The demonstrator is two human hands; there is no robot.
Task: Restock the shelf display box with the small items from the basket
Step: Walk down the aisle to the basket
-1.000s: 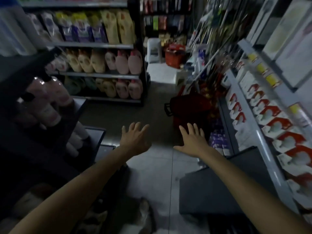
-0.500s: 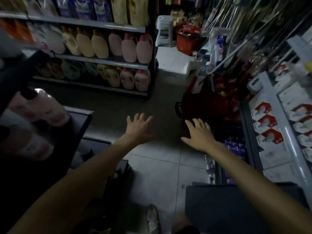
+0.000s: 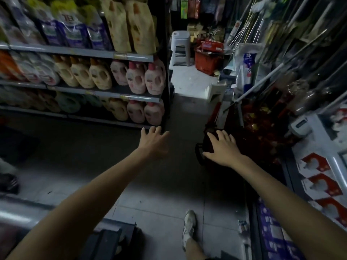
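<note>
A dark red shopping basket [image 3: 249,145] stands on the aisle floor at the right, holding shiny red and gold packets [image 3: 251,126] that are hard to make out in the dim light. My right hand [image 3: 223,149] is stretched out with straight fingers over the basket's near left corner, close to its black handle end [image 3: 199,152]. My left hand [image 3: 154,141] hovers open over the bare floor, well left of the basket, holding nothing. On the right shelf [image 3: 339,162] lie red and white boxes [image 3: 315,162].
Shelving with detergent jugs [image 3: 137,77] and refill pouches lines the left side. Further down the aisle stand a white plastic stool [image 3: 180,49] and a second red basket [image 3: 208,61]. Long poles lean at the upper right. My shoe [image 3: 189,228] is on the grey tiles.
I have moved forward along the aisle; the basket is nearer and my right hand now reaches over its near corner. Both hands stay spread and hold nothing.
</note>
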